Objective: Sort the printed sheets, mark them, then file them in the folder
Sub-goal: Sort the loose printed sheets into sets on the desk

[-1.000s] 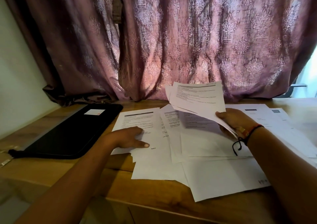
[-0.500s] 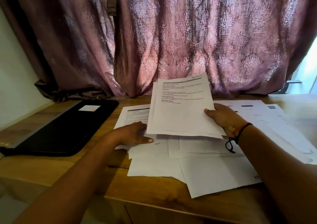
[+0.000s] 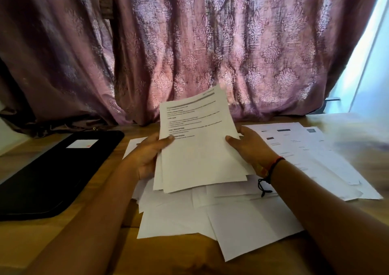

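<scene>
I hold a small stack of printed sheets upright and tilted above the desk. My left hand grips its left edge with the thumb across the front. My right hand grips the right edge, thumb on the page. Below the stack, several loose white sheets lie overlapping on the wooden desk. More printed sheets are spread at the right. A black closed folder with a white label lies flat at the left, apart from both hands.
A patterned mauve curtain hangs right behind the desk and touches its back edge. A bright window strip shows at the right. A pale wall borders the desk's left side. The loose sheets overhang the desk's near edge.
My left hand left the sheet it pressed on the desk and took hold of the stack's left edge. The stack swung from my right hand toward the middle and now stands upright between both hands.
</scene>
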